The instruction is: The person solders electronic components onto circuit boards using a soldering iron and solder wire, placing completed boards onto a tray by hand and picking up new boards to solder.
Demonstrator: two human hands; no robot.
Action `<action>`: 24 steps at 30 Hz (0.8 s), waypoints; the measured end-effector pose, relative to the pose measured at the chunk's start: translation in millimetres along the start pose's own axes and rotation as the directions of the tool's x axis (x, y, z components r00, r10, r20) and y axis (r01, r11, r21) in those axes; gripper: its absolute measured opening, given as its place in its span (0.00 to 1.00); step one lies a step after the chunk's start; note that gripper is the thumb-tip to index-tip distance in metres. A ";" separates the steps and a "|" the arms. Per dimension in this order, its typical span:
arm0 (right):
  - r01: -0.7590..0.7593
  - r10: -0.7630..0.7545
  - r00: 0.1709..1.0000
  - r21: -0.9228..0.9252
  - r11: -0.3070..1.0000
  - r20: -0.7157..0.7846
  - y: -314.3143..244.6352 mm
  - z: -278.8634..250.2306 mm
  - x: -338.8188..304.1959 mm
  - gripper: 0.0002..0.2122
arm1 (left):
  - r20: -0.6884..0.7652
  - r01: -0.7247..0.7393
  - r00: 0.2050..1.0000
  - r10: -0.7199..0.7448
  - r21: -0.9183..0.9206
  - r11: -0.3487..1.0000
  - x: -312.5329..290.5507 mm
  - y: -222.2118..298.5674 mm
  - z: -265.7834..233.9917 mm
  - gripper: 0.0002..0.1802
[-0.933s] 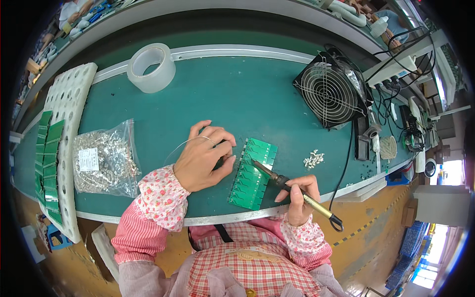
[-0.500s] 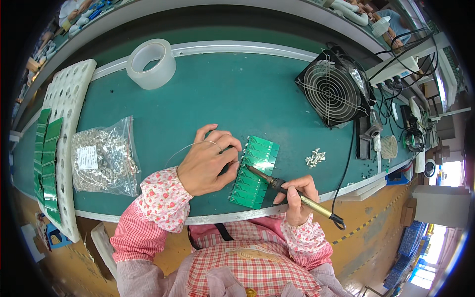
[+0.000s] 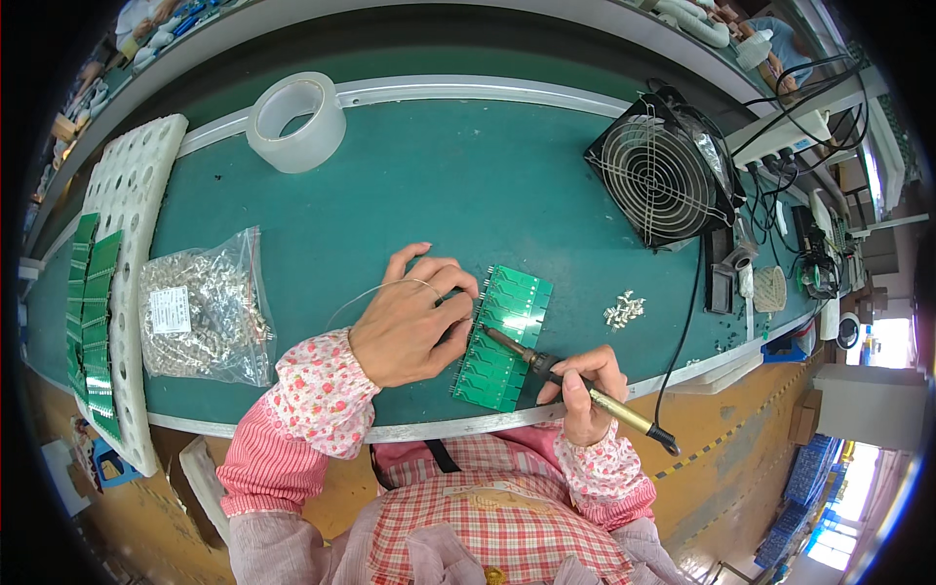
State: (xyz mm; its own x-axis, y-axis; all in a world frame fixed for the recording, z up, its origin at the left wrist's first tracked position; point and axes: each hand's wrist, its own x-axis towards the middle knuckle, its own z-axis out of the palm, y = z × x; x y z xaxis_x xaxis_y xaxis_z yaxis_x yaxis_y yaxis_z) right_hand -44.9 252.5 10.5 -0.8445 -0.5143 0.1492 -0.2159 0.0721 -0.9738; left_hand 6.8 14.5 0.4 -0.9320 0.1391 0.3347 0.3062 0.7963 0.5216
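Observation:
A green circuit board (image 3: pixel 504 338) lies flat on the bench in front of me, with a row of small metal parts along its left edge. My right hand (image 3: pixel 589 390) grips a soldering iron (image 3: pixel 624 413) by its handle, and the iron's tip reaches the board's left edge. Beside that edge, my left hand (image 3: pixel 414 322) has its fingers bent and closed on a thin solder wire (image 3: pixel 375 288), which loops back over the hand. Where the wire ends is hidden by the fingers. Right of the board sits a small pile of metal parts (image 3: pixel 624 310).
A bag of metal parts (image 3: pixel 207 312) lies left, beside a white foam board (image 3: pixel 135 185) bearing more green circuit boards (image 3: pixel 100 322). A tape roll (image 3: pixel 295 124) stands at the back. A black fan (image 3: pixel 658 175) is at back right, near power cables. People's arms show beyond the bench.
Almost everything holds its place. The soldering iron's tip sits very slightly further left along the board's edge; the whole view has shifted a little.

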 end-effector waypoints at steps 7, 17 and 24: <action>0.028 -0.027 1.000 -0.019 0.999 0.012 0.1 0.3 -0.9 0.06 | 0.000 -0.012 1.000 0.012 0.005 1.000 -0.5 0.0 0.8 0.04; 0.063 -0.062 0.998 -0.016 0.998 0.007 2.8 0.3 -1.4 0.06 | 0.009 -0.017 1.000 0.017 0.004 1.000 -0.6 0.6 0.8 0.04; 0.036 -0.036 0.999 -0.008 0.999 -0.038 1.1 -0.1 -1.9 0.06 | -0.010 -0.007 1.000 0.007 0.001 1.000 -0.5 -0.3 1.4 0.04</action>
State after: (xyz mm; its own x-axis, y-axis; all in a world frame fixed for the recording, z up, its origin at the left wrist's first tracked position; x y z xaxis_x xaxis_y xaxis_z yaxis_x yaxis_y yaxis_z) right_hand -43.6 253.7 9.2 -0.8544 -0.4835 0.1906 -0.2499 0.0607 -0.9664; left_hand 6.9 14.9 -1.0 -0.9279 0.1389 0.3461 0.3125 0.7961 0.5183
